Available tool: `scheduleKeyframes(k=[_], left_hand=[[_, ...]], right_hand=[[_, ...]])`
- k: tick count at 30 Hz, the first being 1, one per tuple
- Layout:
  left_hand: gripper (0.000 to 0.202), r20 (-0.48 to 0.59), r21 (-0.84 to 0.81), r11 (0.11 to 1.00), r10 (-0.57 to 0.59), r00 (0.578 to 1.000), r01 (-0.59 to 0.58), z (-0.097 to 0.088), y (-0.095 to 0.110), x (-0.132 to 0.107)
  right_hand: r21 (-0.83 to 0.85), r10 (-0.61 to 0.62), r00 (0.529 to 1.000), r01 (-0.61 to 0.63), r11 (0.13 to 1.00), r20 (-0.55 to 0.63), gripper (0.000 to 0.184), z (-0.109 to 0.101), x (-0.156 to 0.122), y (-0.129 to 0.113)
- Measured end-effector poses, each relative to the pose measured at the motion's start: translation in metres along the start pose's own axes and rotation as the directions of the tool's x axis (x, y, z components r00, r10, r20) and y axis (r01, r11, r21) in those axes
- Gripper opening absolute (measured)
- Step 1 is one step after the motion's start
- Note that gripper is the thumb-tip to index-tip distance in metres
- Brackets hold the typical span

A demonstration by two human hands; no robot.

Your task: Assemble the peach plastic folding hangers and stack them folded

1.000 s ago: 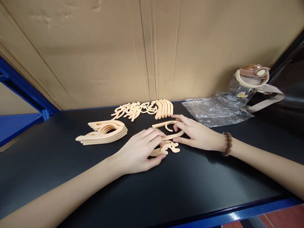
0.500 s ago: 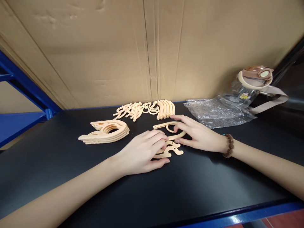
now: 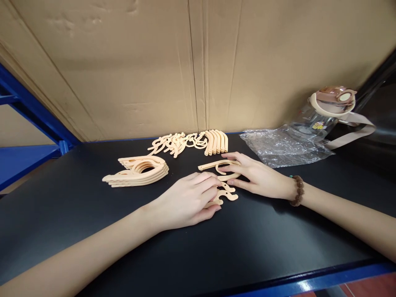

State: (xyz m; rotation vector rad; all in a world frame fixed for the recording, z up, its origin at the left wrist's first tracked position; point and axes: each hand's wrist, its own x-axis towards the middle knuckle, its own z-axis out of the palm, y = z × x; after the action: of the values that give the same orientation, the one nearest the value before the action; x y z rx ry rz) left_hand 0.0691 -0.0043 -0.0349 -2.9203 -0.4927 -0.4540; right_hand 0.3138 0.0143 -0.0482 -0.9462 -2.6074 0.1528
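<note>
Beige plastic parts of a folding clothes hanger [image 3: 208, 165] lie at the middle of the black table, a bent arm with a hook inside its curve. My right hand [image 3: 250, 171] curls round the bend, its thumb and fingers on the arms. My left hand [image 3: 194, 198] is closed at the near end of the lower arm, thumb and fingers round a wavy beige hanger piece [image 3: 228, 195]. Its fingertips are partly hidden, so the exact grip does not show. Another small wavy piece [image 3: 227, 187] lies just behind.
A stack of folded hangers [image 3: 137, 175] stands to the left. Behind are a pile of loose hooks [image 3: 176, 143] and a row of curved arms [image 3: 216, 141] near the cardboard wall [image 3: 139, 74]. A clear plastic bag [image 3: 278, 144] and a strapped water bottle [image 3: 328, 111] are at right.
My left fingers have drawn in closer over the wavy pieces, covering more of them. My right fingers have shifted slightly, and the bent hanger part has moved a little nearer and left.
</note>
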Motion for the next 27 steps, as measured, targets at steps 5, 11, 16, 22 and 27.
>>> scheduleKeyframes(k=[5, 11, 16, 22, 27], left_hand=[[0.019, -0.075, 0.098, 0.995, 0.004, 0.997, 0.003, 0.0025, 0.0013, 0.0006], [0.029, -0.06, 0.111, 0.994, 0.016, 0.998, -0.009, 0.0004, -0.0007, -0.0003], [0.019, -0.024, 0.148, 0.989, 0.018, 1.0, -0.014, -0.0015, 0.0015, 0.0011], [0.018, -0.075, 0.255, 0.967, 0.049, 0.996, -0.028, 0.0008, 0.0034, 0.0021], [0.019, -0.179, 0.303, 0.951, -0.007, 0.984, 0.063, 0.0001, -0.0005, 0.0013]], right_hand=[[0.015, 0.041, 0.999, -0.041, 0.999, -0.008, 0.025, -0.0008, 0.001, -0.0015], [0.059, 0.081, 0.997, -0.08, 0.995, -0.003, 0.019, -0.0022, 0.0012, -0.0046], [0.034, 0.073, 0.997, -0.072, 0.997, -0.037, 0.018, -0.0011, 0.0012, -0.0017], [-0.056, -0.015, 0.99, 0.007, 0.998, -0.143, 0.018, -0.0037, 0.0021, 0.0007], [-0.054, -0.018, 0.991, 0.011, 0.998, -0.132, 0.016, -0.004, 0.0029, 0.0]])
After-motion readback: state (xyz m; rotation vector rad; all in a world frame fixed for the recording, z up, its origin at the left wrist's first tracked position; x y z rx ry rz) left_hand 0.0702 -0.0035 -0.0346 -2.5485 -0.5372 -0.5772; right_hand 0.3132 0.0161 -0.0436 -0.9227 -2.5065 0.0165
